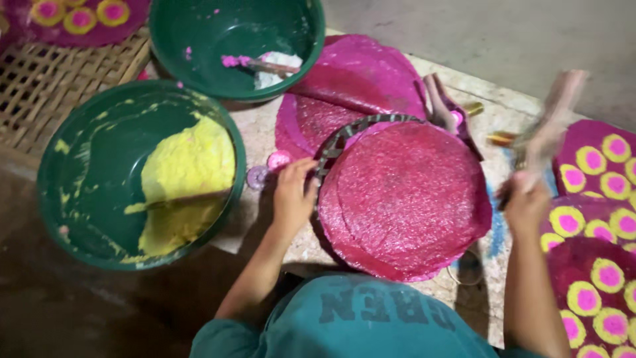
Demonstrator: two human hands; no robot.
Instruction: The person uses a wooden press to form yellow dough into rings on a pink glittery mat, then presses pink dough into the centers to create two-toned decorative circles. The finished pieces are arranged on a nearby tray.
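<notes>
The left hand (293, 192) grips the round tray's rim (344, 136) under the pink disc (404, 199); the right hand (527, 199) clasps a blurred stick (553, 116); steadying the rim firmly should keep the disc flat.

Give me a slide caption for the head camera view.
Left hand steadies a round pink sheet; right hand lifts a blurred stick.

green bowl (79, 179) yellow paste; second green bowl (199, 40); woven mat (46, 86).
</notes>
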